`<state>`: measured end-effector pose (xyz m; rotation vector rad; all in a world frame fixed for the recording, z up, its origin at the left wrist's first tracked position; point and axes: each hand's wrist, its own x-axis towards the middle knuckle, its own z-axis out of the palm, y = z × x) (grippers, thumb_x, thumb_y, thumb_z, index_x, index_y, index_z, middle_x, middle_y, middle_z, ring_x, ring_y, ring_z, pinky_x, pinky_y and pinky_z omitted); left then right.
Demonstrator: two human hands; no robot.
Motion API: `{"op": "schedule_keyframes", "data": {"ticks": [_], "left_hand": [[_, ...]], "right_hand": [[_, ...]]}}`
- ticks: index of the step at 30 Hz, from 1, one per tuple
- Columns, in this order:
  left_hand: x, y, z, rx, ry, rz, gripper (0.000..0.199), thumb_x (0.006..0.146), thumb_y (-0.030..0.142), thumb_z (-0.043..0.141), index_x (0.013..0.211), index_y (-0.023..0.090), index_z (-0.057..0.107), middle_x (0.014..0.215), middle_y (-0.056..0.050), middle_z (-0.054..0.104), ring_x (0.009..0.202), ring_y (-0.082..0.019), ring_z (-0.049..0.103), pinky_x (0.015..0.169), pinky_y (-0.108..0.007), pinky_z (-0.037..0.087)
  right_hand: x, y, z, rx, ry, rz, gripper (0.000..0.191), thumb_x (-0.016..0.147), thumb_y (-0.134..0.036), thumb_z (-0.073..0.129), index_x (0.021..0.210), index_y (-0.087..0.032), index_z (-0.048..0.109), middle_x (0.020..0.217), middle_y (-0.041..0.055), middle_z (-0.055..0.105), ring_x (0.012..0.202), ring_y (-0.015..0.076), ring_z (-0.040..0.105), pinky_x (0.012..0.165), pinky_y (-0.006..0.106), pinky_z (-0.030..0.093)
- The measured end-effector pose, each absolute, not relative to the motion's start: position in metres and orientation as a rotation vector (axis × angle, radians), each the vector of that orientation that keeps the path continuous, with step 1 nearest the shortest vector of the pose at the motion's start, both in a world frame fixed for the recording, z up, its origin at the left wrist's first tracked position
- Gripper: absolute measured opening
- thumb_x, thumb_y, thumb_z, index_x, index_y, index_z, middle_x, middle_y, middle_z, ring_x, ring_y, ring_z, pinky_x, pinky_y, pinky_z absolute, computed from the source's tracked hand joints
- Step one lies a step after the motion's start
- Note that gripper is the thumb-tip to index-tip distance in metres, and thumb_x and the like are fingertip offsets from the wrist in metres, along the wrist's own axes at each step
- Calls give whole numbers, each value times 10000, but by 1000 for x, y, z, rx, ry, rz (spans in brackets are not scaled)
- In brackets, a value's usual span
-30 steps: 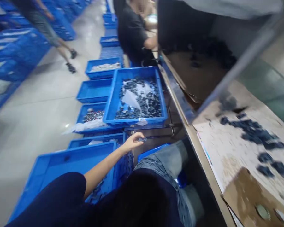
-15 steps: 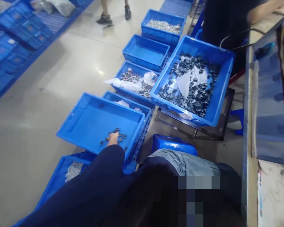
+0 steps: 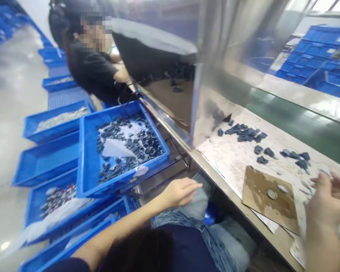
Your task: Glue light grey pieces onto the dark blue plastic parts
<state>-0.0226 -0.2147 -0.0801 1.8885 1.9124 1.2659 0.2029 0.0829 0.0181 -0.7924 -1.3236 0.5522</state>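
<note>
Some room separates worktable edge (image 3: 232,194) from left hand (image 3: 181,192), grip apart; right hand (image 3: 333,200) pinches pale piece (image 3: 325,173).

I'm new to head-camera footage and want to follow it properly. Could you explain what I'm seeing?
There is no machine here, only a person's two bare hands. Every picture comes from one camera worn on that person's head, looking forward and down.

The left hand shows nothing held. The right hand pinches a small pale piece, too blurred to identify.

On the white paper sheet lie small dark blue-grey pieces and a stained brown cardboard square, bearing a round silvery disc and a pale oval piece.

To the left, a large blue plastic tray holds many more small dark pieces.
</note>
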Motion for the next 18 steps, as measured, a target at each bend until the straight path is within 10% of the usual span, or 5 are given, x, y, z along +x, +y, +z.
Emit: {"op": "schedule_keyframes", "data": {"ticks": [8,18], "left_hand": [[-13,21,-17,1777,2248,1073,318,822,220,553,1133,157,585,1149,-144,606,1156,-280,514,1014,-440,401],[-6,37,-37,1846,2231,999,263,833,220,536,1083,169,600,1134,-107,640,1052,-239,573,914,-364,446]], "right_hand": [[228,45,5,-669,-1639,214,117,716,-240,740,827,-251,704,773,49,700,488,152,579,497,313,494],[231,32,8,-750,-1698,373,149,801,-183,660,941,-235,664,879,24,693,661,145,632,587,291,537]]}}
